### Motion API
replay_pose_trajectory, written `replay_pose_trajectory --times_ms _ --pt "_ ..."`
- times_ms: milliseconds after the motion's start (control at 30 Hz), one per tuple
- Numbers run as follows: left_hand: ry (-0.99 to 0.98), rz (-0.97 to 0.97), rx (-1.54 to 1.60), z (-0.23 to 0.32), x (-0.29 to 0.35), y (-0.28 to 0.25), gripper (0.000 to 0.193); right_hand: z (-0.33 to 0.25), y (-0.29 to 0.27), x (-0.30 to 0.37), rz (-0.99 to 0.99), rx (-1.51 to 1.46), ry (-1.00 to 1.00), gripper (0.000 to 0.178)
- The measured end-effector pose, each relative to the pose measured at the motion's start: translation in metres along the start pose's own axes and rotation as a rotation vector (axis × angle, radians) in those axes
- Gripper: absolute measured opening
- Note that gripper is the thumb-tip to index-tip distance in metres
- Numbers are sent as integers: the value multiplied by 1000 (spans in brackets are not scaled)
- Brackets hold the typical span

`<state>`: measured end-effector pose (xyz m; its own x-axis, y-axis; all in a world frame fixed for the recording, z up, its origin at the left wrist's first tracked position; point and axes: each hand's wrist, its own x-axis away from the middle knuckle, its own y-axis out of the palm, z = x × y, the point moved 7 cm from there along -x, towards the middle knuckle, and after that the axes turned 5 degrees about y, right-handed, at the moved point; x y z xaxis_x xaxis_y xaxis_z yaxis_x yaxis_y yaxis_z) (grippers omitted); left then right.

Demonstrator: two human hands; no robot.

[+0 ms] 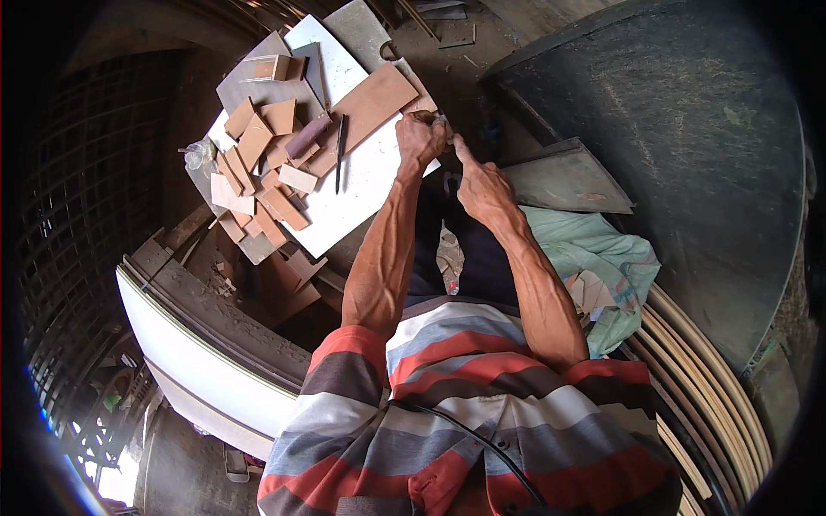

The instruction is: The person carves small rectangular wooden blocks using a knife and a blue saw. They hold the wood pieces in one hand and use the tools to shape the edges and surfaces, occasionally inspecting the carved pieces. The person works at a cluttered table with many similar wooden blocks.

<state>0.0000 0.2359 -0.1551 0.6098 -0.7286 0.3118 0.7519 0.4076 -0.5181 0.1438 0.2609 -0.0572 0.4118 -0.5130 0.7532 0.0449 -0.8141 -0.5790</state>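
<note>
At the right edge of the white board (348, 206), my left hand (422, 138) is closed, its fingers curled around something small that I cannot make out. My right hand (484, 189) meets it there, index finger stretched toward the left fingertips and the other fingers folded in. What the right fingers hold, if anything, is hidden. Beside my left hand a long brown wood strip (374, 103) lies across the board. Further left are a black pencil-like stick (341, 153), a purplish-brown roll (308, 136) and a heap of small brown wood pieces (255, 142).
A small wooden box-like piece (267, 68) and a clear plastic container (200, 155) sit on the work surface. On the right stand a large dark curved panel (680, 129), a pale green sack (594, 249) and bundled wood strips (714, 378). A white-faced panel (206, 353) is at lower left.
</note>
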Motion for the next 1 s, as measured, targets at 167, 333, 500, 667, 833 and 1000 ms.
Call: replay_pose_trajectory --times_ms 167,333,500,667,833,1000 --pt "-89 -55 98 10 1 0 28 3 -2 -1 24 18 10 67" --pt "-114 -34 111 0 2 1 28 0 -2 7 23 43 -24 68" --pt "-39 -20 30 6 -1 4 26 12 10 -14 149 -5 -47 71" --pt "-67 -17 79 -19 -5 9 26 5 3 9 62 41 -50 72" --pt "-155 -99 176 1 2 7 27 5 2 -25 91 -78 -40 79" --pt "-103 -72 117 -2 -1 3 28 10 7 15 -5 -12 20 79"
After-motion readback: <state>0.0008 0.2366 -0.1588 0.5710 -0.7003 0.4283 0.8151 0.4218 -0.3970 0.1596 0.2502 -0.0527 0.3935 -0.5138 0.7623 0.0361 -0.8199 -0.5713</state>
